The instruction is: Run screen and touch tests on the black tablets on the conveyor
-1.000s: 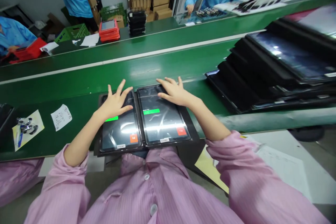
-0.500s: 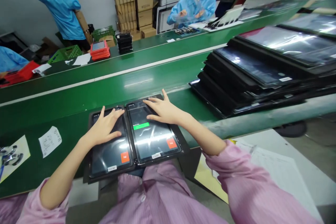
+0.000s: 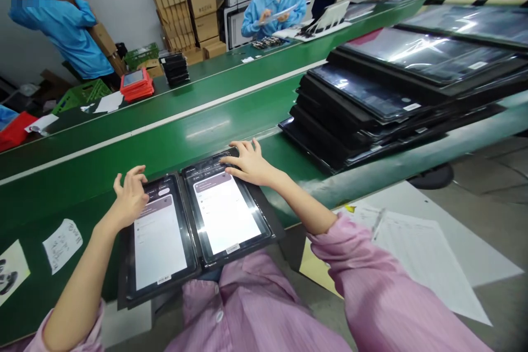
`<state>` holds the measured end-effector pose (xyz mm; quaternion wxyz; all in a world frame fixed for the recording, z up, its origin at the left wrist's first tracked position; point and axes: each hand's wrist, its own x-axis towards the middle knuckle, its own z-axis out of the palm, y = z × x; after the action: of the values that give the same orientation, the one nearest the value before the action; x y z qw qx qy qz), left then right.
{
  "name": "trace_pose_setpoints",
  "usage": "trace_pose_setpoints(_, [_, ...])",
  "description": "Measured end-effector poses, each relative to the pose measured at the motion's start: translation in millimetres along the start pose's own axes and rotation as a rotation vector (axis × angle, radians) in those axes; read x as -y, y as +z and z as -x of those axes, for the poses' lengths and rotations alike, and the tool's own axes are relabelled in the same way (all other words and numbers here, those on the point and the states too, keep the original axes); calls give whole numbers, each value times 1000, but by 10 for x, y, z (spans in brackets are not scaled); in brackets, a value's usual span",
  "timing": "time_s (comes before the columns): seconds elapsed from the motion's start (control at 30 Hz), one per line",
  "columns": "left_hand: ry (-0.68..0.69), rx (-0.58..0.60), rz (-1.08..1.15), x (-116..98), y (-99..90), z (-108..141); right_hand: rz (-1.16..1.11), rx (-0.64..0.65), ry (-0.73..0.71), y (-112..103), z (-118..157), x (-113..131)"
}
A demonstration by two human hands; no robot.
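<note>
My left hand (image 3: 128,201) hangs with loosely curled fingers over the far outer corner of the left tablet (image 3: 160,245), and my right hand (image 3: 249,164) has its fingers spread over the far end of the right tablet (image 3: 229,212); neither hand is pinching anything, and I cannot tell whether any fingertip actually touches the glass; both tablets lie face up side by side between my hands and my lap, their screens lit. A tap on the wrong spot seems the likeliest slip, since each hand works a separate screen and small controls sit close together under my fingers; pressing or dragging too hard could also, I judge, send a tablet sliding towards me, as both lie right by the near edge of the worktop (image 3: 94,269). Beyond my right hand and off to its right, an uneven stack of tablets (image 3: 350,102) leans in steps, apart from my fingers but in the way of any wide rightward sweep; a handwritten note (image 3: 61,245) lies left of my left hand; printed sheets (image 3: 424,253) lie to the right of my right forearm; well past both hands, a co-worker (image 3: 264,8) in blue holds something flat.
</note>
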<state>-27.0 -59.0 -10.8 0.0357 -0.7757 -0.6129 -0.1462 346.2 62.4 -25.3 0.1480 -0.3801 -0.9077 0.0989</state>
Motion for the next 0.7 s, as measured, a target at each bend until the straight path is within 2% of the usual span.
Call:
trace_pose_setpoints(0.07, [8,48,102,-2,-13,-175,-40,-21,6,-16,-4,-4])
trace_pose_setpoints(0.2, [66,293,274,-69,-68,-539,-174,-38,33,-47,-18,-32])
trace_pose_setpoints(0.27, [72,347,280,-111,-96,-656,-201,-26,33,-38,-17,-51])
trace_pose_setpoints(0.43, [123,395,74,-180,-114,-752,-245,-30,30,39,-4,-90])
trace_pose_setpoints(0.7, [227,355,-98,-224,7,-922,-308,-63,61,96,-58,-37])
